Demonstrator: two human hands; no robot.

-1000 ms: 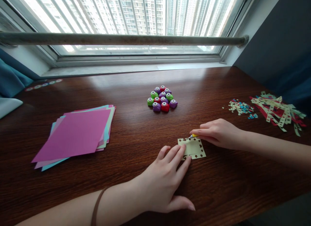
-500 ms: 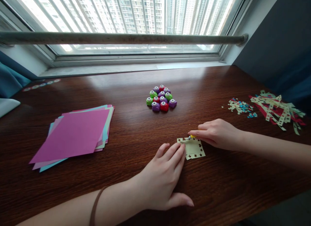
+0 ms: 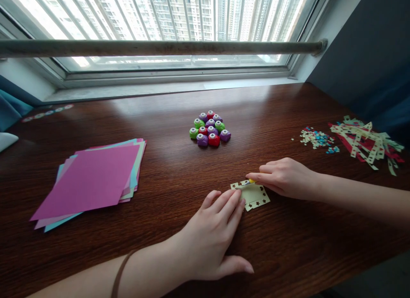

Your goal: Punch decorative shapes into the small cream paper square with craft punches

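Pale yellow paper lies on the table, between four and five o'clock from centre. Left hand, unclenched, rests fingertips on the paper's eight o'clock side; right hand (at two o'clock) pinches a yellow-handled tool.

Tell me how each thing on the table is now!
Small pale-yellow rectangular paper: flat, holes punched along edges
Yellow-handled metal cutter: in right hand, tip at paper
Left hand: spread, fingertips on paper
Pink, blue and green paper sheets: stacked unevenly
Purple, red and green plastic punches: clustered, tops up
Tiny pale, blue and red paper bits: loosely piled
Pale and red paper strips: heaped
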